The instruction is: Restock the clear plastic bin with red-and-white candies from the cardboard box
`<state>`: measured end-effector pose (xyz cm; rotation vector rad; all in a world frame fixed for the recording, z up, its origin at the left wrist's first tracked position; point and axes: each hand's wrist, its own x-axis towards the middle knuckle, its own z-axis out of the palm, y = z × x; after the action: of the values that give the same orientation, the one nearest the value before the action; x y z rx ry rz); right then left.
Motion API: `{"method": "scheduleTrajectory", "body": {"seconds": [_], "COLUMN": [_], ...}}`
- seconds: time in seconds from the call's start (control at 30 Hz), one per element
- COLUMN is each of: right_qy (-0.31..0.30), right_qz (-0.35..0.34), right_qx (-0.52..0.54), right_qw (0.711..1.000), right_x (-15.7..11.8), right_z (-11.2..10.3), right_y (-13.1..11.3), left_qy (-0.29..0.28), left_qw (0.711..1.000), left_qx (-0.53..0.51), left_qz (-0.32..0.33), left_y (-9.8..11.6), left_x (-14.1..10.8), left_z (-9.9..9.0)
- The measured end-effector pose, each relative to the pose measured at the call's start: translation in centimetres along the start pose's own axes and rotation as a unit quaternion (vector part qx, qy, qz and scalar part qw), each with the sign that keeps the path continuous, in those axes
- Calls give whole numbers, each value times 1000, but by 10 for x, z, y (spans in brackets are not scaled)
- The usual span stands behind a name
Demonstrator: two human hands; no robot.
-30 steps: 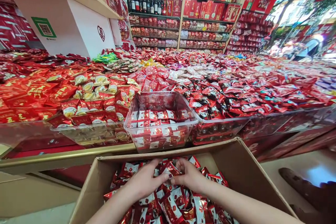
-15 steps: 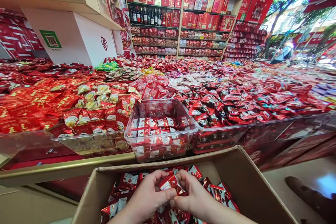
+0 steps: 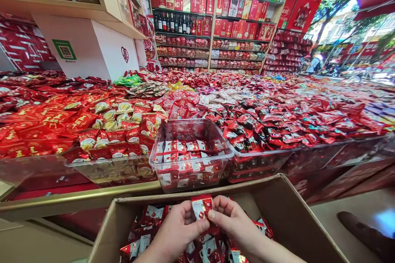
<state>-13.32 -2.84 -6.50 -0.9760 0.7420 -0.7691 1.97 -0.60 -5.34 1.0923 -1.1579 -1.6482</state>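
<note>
A small red and white candy packet [image 3: 202, 207] is held upright between my two hands, its printed face toward me. My left hand [image 3: 182, 228] pinches its left side with thumb and fingers. On its right side, my right hand [image 3: 230, 215] grips it the same way. Both hands are over an open cardboard box [image 3: 277, 201] holding many similar packets [image 3: 211, 250]. Just beyond the box stands a clear plastic bin [image 3: 191, 166] with rows of matching packets [image 3: 185, 148] inside.
Durian packets [image 3: 115, 141] fill the bin to the left, and dark red packets [image 3: 247, 127] the one to the right. A gold counter edge [image 3: 77, 195] runs along the front left. Shelves [image 3: 212, 20] of boxes and bottles stand behind. A brown shoe [image 3: 364, 230] shows at lower right.
Both hands have turned the packet from tilted to upright and lifted it slightly, so its white printed face now shows. The view has shifted a little.
</note>
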Motion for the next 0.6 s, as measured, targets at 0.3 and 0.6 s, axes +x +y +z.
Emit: {"method": "scheduleTrajectory", "body": {"seconds": [0.3, 0.6], "right_qy": [48, 40], "right_qz": [-9, -78], "right_qx": [42, -161], "right_qw": [998, 983], "right_x": [1, -16], "right_z": [5, 8], "right_y": [1, -30], "left_qy": [63, -53], "left_qw": [993, 999], "left_qx": [31, -12], "left_qz": [-90, 1], "left_y": [5, 13], "left_x": [-1, -10], "left_z": [-6, -4]}}
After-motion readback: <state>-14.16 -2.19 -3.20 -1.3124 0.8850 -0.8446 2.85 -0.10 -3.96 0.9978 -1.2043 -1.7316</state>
